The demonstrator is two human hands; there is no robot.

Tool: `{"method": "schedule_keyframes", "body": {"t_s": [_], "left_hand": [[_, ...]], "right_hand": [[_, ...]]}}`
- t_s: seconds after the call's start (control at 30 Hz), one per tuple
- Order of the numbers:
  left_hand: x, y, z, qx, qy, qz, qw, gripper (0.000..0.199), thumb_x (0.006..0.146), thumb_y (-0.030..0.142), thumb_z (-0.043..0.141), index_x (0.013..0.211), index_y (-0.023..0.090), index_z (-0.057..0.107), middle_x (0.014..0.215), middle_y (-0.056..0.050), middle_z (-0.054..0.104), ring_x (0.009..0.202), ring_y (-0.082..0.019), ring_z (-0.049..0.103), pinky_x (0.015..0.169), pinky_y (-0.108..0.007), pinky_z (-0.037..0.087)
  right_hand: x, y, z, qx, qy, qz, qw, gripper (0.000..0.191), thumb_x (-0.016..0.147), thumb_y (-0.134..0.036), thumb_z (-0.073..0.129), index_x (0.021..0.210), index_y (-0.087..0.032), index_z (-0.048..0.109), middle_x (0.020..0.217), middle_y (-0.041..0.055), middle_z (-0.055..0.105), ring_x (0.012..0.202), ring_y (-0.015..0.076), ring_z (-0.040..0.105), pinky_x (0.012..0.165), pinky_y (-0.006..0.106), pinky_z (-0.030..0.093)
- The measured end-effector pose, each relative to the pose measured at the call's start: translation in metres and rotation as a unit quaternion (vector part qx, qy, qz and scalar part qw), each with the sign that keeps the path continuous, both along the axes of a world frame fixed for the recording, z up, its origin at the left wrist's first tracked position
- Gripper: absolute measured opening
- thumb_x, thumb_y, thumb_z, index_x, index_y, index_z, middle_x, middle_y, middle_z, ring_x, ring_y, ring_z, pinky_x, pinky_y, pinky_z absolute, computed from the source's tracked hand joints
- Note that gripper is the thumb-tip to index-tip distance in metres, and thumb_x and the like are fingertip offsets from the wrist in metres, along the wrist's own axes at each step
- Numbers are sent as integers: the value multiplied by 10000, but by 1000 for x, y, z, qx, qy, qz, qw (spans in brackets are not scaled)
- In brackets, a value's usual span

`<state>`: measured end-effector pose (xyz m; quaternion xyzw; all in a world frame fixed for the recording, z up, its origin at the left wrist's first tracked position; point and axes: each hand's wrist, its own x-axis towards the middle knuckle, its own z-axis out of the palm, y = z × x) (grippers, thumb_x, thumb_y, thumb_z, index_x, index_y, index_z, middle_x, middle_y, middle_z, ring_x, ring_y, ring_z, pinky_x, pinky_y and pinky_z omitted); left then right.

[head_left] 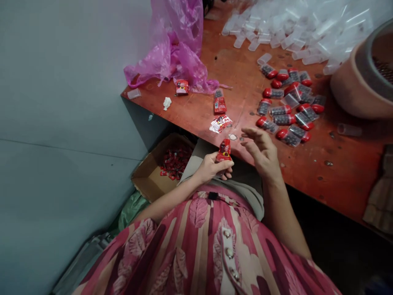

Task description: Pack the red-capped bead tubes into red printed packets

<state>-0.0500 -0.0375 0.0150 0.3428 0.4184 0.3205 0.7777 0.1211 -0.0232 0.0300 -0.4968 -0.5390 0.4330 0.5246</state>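
My left hand (214, 167) is closed around a small red packet (225, 150), which stands up between thumb and fingers just off the table's front edge. My right hand (262, 152) is raised to the right of it, fingers apart, with nothing in them. In front of my hands, a loose pile of shiny red wrappers (220, 123) lies on the table. Just behind the wrappers is a red-labelled tube (220, 102) with dark contents. Several clear tubes with red caps and dark beads (282, 119) lie grouped right of centre.
Empty clear tubes (288, 28) are heaped at the back right, beside a large bowl (356, 82). A pink plastic bag (184, 61) lies at the back left of the red table (331, 180). Below its edge, a cardboard box (149, 177) holds many red packets.
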Motion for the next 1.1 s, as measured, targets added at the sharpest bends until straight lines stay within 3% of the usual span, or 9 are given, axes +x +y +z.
{"method": "schedule_keyframes", "body": {"t_s": [0.07,0.13,0.3,0.43,0.57,0.73,0.8,0.93,1.1], "left_hand": [[1,-4,-2,8,19,-10,1000,373,649,412,720,819,134,540,599,22,603,418,-88,559,403,-194,447],[1,-6,-2,24,35,-15,999,348,666,408,706,799,134,538,602,21,605,396,-72,537,394,-186,434],[-3,-6,3,59,58,-35,996,316,683,394,692,746,127,536,593,15,601,400,-58,522,396,-174,417],[-5,-8,-1,63,51,-50,995,310,695,388,686,771,116,560,614,0,615,405,-61,524,409,-186,427],[-7,-9,-8,33,7,-55,998,296,699,374,682,764,112,563,610,-4,617,405,-65,531,419,-190,443],[-15,-8,-14,-27,-35,-53,998,311,653,368,715,756,115,567,584,-6,625,380,-73,531,371,-168,402],[-20,-8,-16,-46,-57,-48,996,321,644,379,720,733,110,570,570,-14,623,365,-74,524,351,-163,379],[-25,-8,-20,-54,-105,-25,993,319,648,379,717,736,102,585,561,-22,625,352,-79,520,344,-168,376],[-27,-8,-22,-67,-152,-40,985,320,646,372,722,758,96,603,571,-34,634,355,-87,528,339,-171,363]], "right_hand": [[-1,8,3,-20,-7,88,996,269,768,-398,659,988,-249,619,1231,52,581,1126,208,550,867,338,493],[-5,12,2,-39,-15,134,990,215,749,-394,679,878,-233,623,1242,55,570,1147,220,534,862,344,492],[-7,13,0,-64,-2,160,985,210,714,-365,719,823,-230,600,1209,48,579,1107,213,550,800,319,498],[0,14,4,-81,9,204,976,143,727,-310,713,759,-219,608,1147,43,603,1107,207,546,878,337,461],[-4,17,0,-93,0,201,975,158,722,-292,713,668,-199,598,1025,34,626,1005,188,570,873,329,451],[-24,18,-16,-105,-20,124,987,276,775,-415,632,613,-196,583,799,9,592,772,151,562,760,307,476],[-29,18,-17,-95,-37,121,987,263,792,-439,605,669,-208,628,827,15,612,821,165,575,795,323,476],[-26,22,-9,-83,-75,197,974,178,782,-402,637,867,-251,678,1048,32,642,1056,205,556,914,372,448],[-23,28,7,-159,-73,246,953,197,689,-370,737,783,-228,638,1096,33,629,979,197,591,816,341,502]]}}
